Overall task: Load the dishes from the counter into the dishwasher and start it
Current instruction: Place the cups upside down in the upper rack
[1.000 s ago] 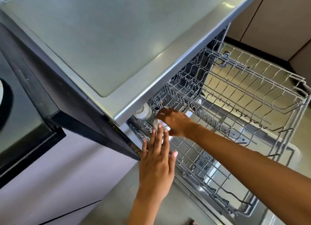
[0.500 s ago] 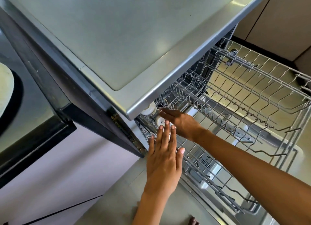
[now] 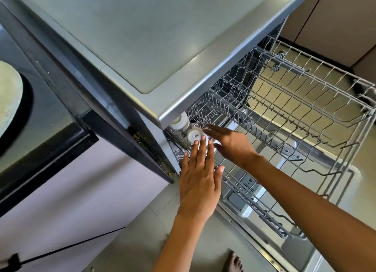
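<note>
1. Hands: left hand [image 3: 198,182] lies flat, fingers straight, tips touching the white cup [image 3: 195,137] marked SISTA; right hand [image 3: 232,144] hovers spread just beside it, holding nothing.
2. Seat this upturned cup squarely between the tines at the lower rack's [image 3: 254,198] back left corner, apart from its neighbour [image 3: 180,122].
3. Count: two white cups, two racks; the upper rack [image 3: 317,100] holds nothing visible.
</note>
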Available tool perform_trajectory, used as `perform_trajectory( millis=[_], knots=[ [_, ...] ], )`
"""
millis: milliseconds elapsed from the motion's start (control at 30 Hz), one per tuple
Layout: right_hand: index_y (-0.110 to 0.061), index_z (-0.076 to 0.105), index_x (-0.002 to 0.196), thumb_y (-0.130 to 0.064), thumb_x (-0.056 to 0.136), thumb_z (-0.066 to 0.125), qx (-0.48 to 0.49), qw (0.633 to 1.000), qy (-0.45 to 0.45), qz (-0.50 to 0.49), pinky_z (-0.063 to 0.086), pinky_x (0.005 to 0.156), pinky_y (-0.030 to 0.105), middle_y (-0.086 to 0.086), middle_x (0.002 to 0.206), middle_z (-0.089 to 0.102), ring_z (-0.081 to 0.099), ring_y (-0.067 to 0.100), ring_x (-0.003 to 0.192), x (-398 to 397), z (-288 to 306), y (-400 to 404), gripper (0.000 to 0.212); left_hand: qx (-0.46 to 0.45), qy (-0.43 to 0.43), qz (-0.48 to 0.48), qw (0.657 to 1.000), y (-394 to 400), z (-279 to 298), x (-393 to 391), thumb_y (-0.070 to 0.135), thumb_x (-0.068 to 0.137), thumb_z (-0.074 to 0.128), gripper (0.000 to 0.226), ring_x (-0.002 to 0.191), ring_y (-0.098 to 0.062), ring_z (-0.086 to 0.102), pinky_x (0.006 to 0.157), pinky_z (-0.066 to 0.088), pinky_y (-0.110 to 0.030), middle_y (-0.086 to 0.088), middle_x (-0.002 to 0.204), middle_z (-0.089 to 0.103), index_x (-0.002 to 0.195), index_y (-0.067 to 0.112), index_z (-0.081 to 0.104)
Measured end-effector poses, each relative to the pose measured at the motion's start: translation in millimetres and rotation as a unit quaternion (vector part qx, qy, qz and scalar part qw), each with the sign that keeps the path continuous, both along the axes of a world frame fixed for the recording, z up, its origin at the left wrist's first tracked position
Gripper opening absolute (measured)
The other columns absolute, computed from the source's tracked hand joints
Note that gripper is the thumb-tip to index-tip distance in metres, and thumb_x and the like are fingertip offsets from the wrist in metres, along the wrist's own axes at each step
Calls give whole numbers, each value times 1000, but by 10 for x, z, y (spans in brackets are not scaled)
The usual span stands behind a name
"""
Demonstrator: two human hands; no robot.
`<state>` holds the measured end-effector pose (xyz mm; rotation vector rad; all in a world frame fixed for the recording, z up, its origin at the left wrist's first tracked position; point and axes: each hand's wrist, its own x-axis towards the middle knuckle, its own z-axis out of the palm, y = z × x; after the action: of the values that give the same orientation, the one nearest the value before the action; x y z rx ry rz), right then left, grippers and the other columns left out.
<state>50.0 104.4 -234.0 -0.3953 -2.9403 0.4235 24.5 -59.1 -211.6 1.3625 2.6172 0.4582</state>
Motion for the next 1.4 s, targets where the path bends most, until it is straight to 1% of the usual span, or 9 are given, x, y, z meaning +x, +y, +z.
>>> perform_trajectory(
  millis=[133,333,667,767,900,1100,1167,1267,1400],
  knots=[
    [-25,65,109,-24,89,60,-40,992,-25,-119,55,64,22,-4,98,71,69,13,74,413,490,-112,20,28,-69,9,997,-138,415,76,55,96,10,64,144,-9,-3,118,7,-37,3,157,1,150,23,-2],
    [-30,70,95,-30,82,69,-111,986,43,-118,57,58,34,-9,83,73,68,12,70,877,1930,-928,13,109,21,7,994,-1036,1922,327,45,100,24,51,134,-13,36,109,23,-30,2,142,45,128,18,56],
    [-70,52,76,-33,74,75,-280,954,67,80,41,69,3,-43,71,57,60,-8,79,26,3372,-2210,44,72,129,355,923,-3554,3049,-69,47,99,20,63,121,-19,44,106,21,-25,-10,124,61,109,8,69],
    [-74,48,65,-21,72,78,-288,945,15,157,37,69,-4,-49,61,51,53,-23,72,-538,3516,-2728,61,58,153,468,869,-4231,3238,-289,49,98,21,63,118,-25,53,103,24,-29,-10,124,61,111,9,68],
    [-61,58,77,-34,71,77,-272,931,69,232,48,59,11,-36,67,60,60,-9,58,-1214,3702,-3582,33,10,124,567,814,-5087,3179,-643,42,89,35,49,103,-24,65,92,40,-33,-9,113,67,104,12,71],
    [-47,64,74,-16,73,78,-237,910,72,333,52,59,24,-23,70,67,63,-5,59,-2351,3591,-5076,33,-92,36,577,811,-6371,2577,-1116,44,100,3,83,80,-17,71,66,56,-35,-3,94,73,83,14,78],
    [-38,69,80,-18,77,74,-229,897,74,371,54,60,27,-22,74,68,63,-4,63,-2585,3583,-5508,21,-134,23,558,819,-6542,2476,-1184,46,100,-1,85,84,-16,70,69,56,-34,-2,99,72,86,17,78],
    [-29,71,86,-20,79,72,-205,884,65,414,55,62,32,-15,79,71,66,6,66,-2906,3497,-6077,12,-135,-21,528,838,-6624,2505,-1285,53,90,-8,82,129,-19,45,104,35,-36,-4,146,40,134,17,51],
    [-20,71,92,-13,79,71,-192,867,47,458,54,67,33,-3,89,72,66,15,77,-3168,3417,-6670,14,-102,-121,524,837,-6703,2544,-1344,42,101,25,52,144,-15,9,111,17,-28,1,158,8,149,22,21]
  ],
)
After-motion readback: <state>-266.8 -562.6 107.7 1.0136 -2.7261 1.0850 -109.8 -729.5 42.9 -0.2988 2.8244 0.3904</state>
